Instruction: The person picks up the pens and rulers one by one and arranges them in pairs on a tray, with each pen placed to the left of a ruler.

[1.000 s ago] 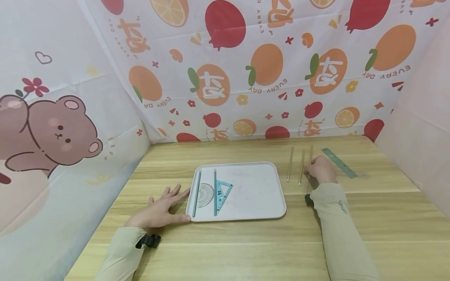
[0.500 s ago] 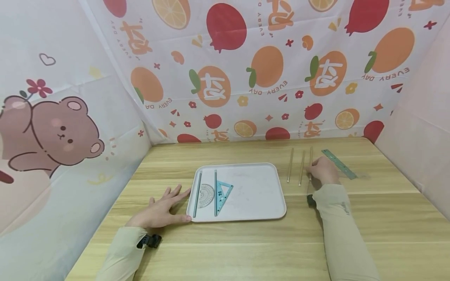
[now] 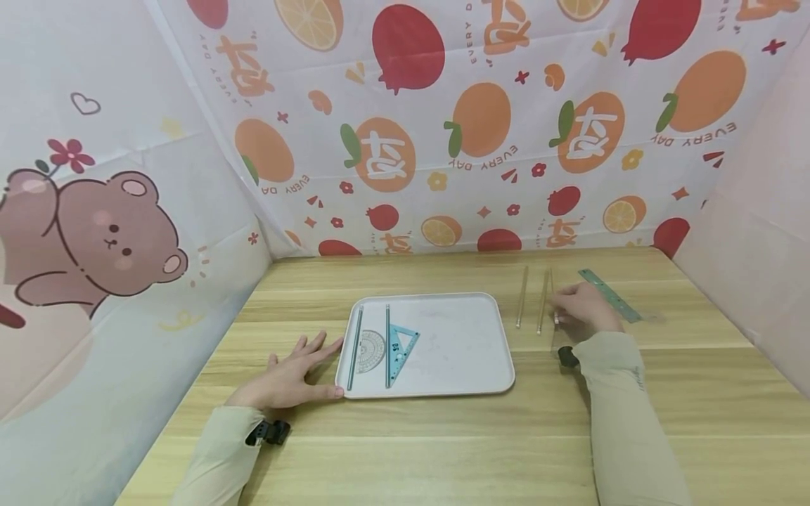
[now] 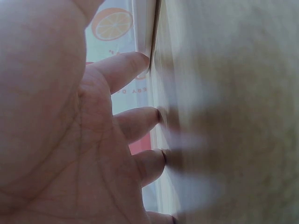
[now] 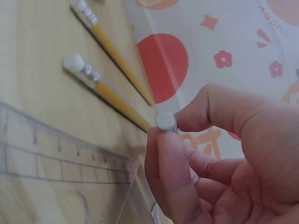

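My right hand (image 3: 587,309) pinches a yellow pencil (image 3: 553,288) between thumb and fingertips. In the right wrist view its white eraser end (image 5: 166,120) points at the camera. Two more yellow pencils, one at the left (image 3: 522,296) and one in the middle (image 3: 543,302), lie side by side left of the hand. With fingers spread, my left hand (image 3: 287,376) touches the left edge of the white tray (image 3: 462,344). On the tray are two dark green pencils (image 3: 355,348), a clear protractor (image 3: 371,351) and a blue set square (image 3: 401,351).
Beyond the right hand lies a green ruler (image 3: 610,295). A clear, marked plastic piece (image 5: 65,158) lies beneath that hand, faint in the head view. A patterned cloth (image 3: 436,183) hangs behind the wooden table (image 3: 443,450).
My right hand has shifted slightly right, and the pencil it pinches has moved left at its far end, now tilted. The left hand and tray stay put.
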Tool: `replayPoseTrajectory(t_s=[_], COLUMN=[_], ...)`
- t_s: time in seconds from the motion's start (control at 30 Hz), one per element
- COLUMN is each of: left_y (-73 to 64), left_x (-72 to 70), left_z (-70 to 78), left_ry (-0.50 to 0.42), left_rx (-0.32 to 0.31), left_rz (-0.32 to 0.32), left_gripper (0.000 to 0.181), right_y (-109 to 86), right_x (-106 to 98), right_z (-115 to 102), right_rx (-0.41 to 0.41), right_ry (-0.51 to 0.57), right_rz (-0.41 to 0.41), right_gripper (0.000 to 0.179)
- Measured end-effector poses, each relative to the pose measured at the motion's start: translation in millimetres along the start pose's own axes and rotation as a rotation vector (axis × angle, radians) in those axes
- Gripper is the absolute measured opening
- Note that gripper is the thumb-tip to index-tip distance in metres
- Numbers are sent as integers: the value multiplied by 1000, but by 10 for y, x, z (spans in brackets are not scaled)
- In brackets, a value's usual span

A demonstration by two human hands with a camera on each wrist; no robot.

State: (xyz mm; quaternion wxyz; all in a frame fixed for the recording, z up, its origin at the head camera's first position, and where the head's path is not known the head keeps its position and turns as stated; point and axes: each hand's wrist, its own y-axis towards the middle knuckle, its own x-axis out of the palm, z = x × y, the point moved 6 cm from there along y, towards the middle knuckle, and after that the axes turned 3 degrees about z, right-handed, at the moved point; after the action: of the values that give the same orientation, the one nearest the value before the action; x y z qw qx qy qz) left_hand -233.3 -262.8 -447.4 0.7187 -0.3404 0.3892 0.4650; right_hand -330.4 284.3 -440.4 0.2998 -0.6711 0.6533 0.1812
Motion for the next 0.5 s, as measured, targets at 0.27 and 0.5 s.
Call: replayPoseTrajectory(t_s=[0.27,0.5], left_y=[-2,-7], left_x=[0,-9], left_z=[-10,1], left_ry=[1,5], left_rx=[9,15], left_rz=[5,3], left_gripper=[102,102], right_y=[-18,-59], right_x=[55,106], right_z=[-66,-148], right_rx=[-19,-69], right_ry=[127,244], right_rz=[-40,-85], right_gripper=[60,62])
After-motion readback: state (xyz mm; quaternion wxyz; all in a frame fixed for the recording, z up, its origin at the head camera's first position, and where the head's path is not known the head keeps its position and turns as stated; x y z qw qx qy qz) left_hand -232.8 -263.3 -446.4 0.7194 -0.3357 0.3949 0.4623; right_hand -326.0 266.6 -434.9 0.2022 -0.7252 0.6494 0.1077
